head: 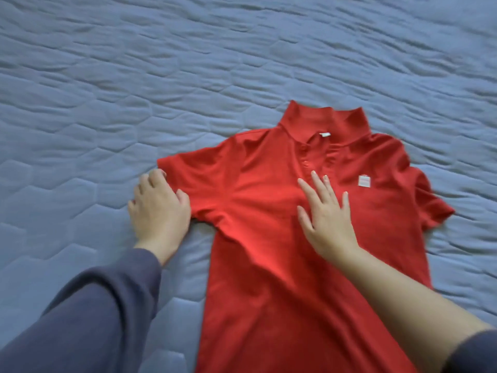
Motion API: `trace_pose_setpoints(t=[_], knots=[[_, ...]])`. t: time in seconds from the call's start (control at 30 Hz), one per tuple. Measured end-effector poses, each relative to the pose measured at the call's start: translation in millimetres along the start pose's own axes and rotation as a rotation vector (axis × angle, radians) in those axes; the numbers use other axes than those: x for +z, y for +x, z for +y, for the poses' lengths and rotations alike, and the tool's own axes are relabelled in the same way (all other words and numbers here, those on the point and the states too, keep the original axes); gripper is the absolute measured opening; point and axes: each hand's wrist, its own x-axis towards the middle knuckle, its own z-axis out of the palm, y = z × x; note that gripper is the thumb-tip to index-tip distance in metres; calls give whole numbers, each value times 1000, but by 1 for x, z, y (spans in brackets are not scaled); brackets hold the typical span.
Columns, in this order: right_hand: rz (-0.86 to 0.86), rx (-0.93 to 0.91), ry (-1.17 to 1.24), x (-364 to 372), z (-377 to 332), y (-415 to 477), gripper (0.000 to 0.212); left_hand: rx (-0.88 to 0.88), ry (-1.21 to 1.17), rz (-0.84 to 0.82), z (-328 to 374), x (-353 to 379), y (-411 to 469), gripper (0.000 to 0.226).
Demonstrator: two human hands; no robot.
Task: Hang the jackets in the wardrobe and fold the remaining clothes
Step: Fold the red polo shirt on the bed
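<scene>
A red polo shirt (258,200) lies face up and spread flat on the bed, collar pointing away from me, with a small white logo on its chest. My left hand (158,208) has its fingers curled around the edge of the shirt's left sleeve. My right hand (326,214) lies flat on the chest of the shirt with fingers straight and spread, just below the button placket. The shirt's lower hem runs out of the frame at the bottom.
A blue-grey quilted bedspread (134,90) with a hexagon stitch pattern covers the whole bed around the shirt. No other clothes or furniture show in this view.
</scene>
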Motion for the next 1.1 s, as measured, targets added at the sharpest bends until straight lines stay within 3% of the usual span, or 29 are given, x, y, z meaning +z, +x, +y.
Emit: trace_pose_setpoints(t=[0.07,0.17,0.23,0.3,0.37,0.43,0.53,0.6,0.67,0.77,0.83,0.9,1.0,1.1], knots=[[221,160,37,-24,49,-11,54,308,-31,105,38,2,-27,46],[404,575,188,-55,128,-17,53,636,-27,-16,108,40,-66,56],[405,999,601,-66,174,-10,48,719,12,-109,156,73,-82,60],[266,1218,1080,-72,202,-6,34,694,56,-171,189,110,-92,63],[172,1217,1217,-68,220,-2,31,648,151,-189,198,146,-102,66],[188,1195,1196,-57,228,4,26,627,218,-155,195,166,-112,68],[440,1129,1139,-55,239,18,25,629,199,-87,192,172,-114,67],[653,1126,958,-73,261,26,35,622,178,-62,193,172,-115,67],[709,1126,746,-93,288,30,34,615,172,-46,195,173,-116,67],[439,928,374,-89,303,28,29,608,182,-32,195,177,-112,66],[334,877,272,-70,302,22,31,602,189,-26,197,177,-111,66],[357,908,319,-59,304,20,36,598,196,-24,198,177,-109,66],[329,964,647,-63,303,13,49,594,212,-40,199,178,-107,65],[121,890,929,-74,297,-8,26,597,218,-43,198,177,-107,66]])
